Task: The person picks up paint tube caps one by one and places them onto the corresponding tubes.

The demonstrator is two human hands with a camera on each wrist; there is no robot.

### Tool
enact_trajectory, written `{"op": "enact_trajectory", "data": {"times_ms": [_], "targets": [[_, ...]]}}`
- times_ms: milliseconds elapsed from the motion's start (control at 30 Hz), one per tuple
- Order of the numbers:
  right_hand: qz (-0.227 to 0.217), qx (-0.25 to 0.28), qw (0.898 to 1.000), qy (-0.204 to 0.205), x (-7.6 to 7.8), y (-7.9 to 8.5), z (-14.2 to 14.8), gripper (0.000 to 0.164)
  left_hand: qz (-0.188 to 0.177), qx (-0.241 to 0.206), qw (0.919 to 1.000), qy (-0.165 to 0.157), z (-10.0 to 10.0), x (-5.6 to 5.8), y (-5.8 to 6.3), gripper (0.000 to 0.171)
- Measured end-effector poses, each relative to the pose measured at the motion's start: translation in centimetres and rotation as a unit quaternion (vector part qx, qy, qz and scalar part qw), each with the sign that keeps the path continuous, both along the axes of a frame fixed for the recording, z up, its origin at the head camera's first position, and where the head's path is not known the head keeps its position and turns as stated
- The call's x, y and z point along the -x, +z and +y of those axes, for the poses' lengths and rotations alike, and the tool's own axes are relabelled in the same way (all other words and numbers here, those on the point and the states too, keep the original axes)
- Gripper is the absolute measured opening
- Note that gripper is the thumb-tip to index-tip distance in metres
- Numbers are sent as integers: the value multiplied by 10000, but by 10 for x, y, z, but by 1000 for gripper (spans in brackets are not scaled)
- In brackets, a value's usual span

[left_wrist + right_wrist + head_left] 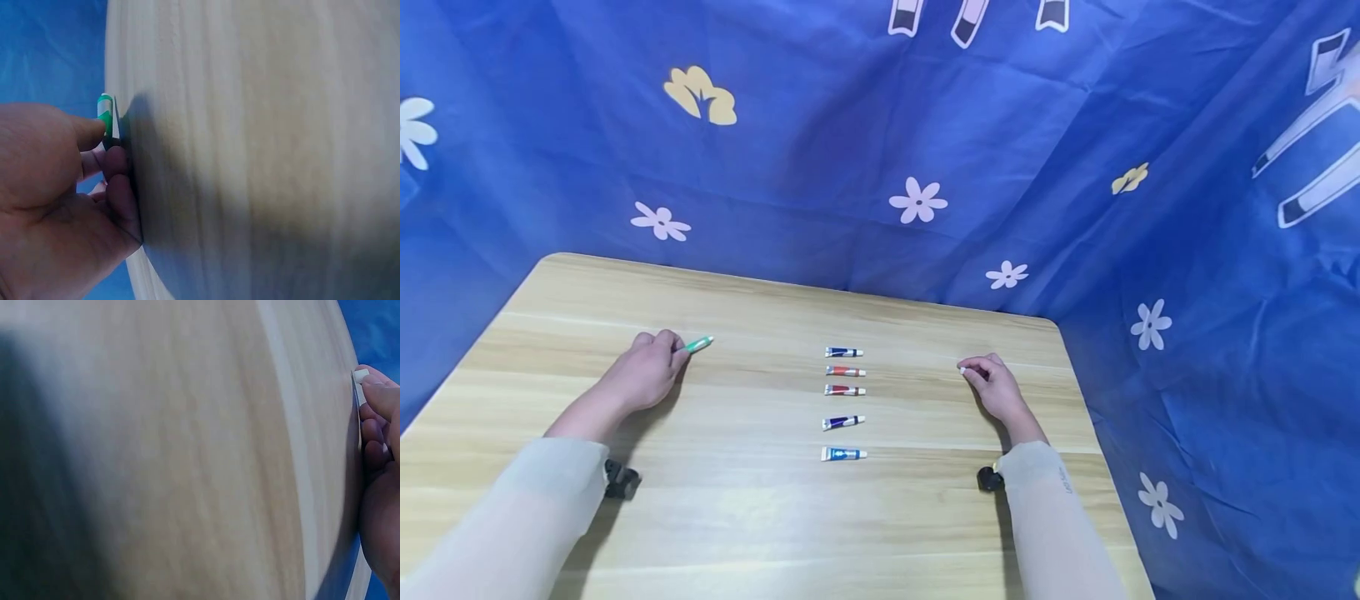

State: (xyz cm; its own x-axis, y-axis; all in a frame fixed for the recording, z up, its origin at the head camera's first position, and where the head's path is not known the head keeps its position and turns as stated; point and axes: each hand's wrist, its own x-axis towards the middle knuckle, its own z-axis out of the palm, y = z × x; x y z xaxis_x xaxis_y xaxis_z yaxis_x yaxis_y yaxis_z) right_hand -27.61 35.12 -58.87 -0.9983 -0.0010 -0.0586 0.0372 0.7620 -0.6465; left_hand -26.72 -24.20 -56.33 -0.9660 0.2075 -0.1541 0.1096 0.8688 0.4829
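Note:
At the left part of the table, my left hand (643, 371) pinches a green paint tube (699, 344); its white end points away to the right. In the left wrist view the thumb and fingers grip the tube (105, 111) close to the tabletop. My right hand (995, 385), over at the right, pinches a small white thing (361, 375) between thumb and forefinger. Only its white end shows, so its kind is hard to tell. Between the hands lies a column of paint tubes: dark blue (844, 352), orange-red (846, 372), red (845, 390), violet (843, 422) and blue (843, 454).
The wood-grain table (760, 517) has rounded far corners. A blue cloth (820, 150) printed with flowers hangs behind it and along its right side. Dark wrist cameras (622, 480) sit under both sleeves.

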Motion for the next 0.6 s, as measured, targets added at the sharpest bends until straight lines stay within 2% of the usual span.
{"op": "enact_trajectory", "data": {"times_ms": [167, 333, 433, 600], "targets": [[-4, 177, 9998, -126, 1, 0, -2, 20, 10, -45, 9999, 89, 0, -2, 1, 29], [12, 679, 9967, -446, 2, -1, -6, 20, -97, -54, 9998, 141, -2, 0, 0, 27], [22, 1241, 9894, -748, 1, 0, -8, 21, -158, -164, 9997, 67, -6, 5, 0, 28], [-7, 2053, 9703, -1277, -4, 5, -10, 24, -183, -531, 9984, 46, -12, 9, -3, 27]]}}
